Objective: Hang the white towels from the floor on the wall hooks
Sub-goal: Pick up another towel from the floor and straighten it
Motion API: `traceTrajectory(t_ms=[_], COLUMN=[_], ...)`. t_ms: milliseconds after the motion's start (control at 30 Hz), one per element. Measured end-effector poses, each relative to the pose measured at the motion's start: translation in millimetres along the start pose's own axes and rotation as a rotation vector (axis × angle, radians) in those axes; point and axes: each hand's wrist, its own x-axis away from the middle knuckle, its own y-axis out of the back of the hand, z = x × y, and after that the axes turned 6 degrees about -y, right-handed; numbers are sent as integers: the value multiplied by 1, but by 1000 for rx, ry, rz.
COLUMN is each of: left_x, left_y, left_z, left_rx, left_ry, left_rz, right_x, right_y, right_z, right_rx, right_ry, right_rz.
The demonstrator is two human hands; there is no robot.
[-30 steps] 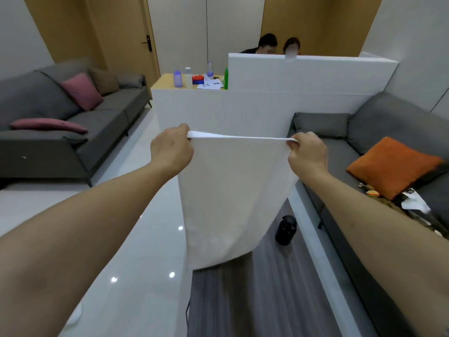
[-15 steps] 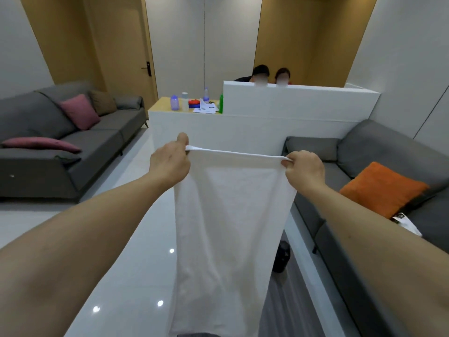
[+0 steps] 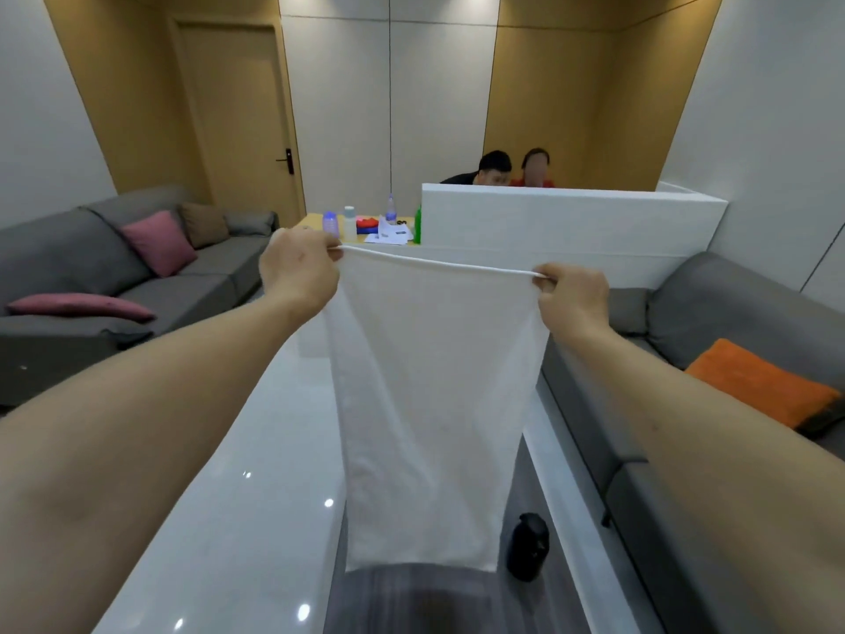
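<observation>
Both hands are raised in front of the person at about the same height, arms stretched forward and nearly straight, forearms bare; the left hand [image 3: 299,264] has its fingers curled into a fist with the thumb side pinching the left top corner of the white towel [image 3: 430,404]; the right hand [image 3: 571,300] is likewise curled, its fingers pinching the right top corner; the backs of both hands face the camera, knuckles turned inward toward each other. Between them the towel's top hem runs taut and slopes slightly down to the right; the towel hangs straight down, flat and unfolded, its lower edge clear of the floor [image 3: 237,496] in the near middle of the scene. Just right of the lower edge a black bottle [image 3: 528,546] stands on the floor. Far behind the towel stands a white partition [image 3: 571,221], with a worktop [image 3: 315,220] carrying small bottles and papers at its left; a grey sofa [image 3: 91,276] with pink cushions lies at far left; another grey sofa with an orange cushion [image 3: 754,386] lies at right.
</observation>
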Motion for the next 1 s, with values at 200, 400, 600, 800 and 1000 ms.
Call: traceTrajectory(t_ms=[200,400,600,800,1000], left_x=[22,124,288,461,593], left_y=[24,34,51,78,92], left_z=[-3,-3,15,25,23], left_rx=[53,143,182,147,112], left_ry=[-38,-9,76,156,149], left_rz=[-38,17,184,429,632], right_x=[25,126,284,454,592], right_y=[18,15,24,40,51], right_z=[-6,-30,-49,-66,-96], right_rx=[-36,24,105,178,272], right_ry=[27,-42,-129,-208,-285], right_rz=[-29,119,285,433,550])
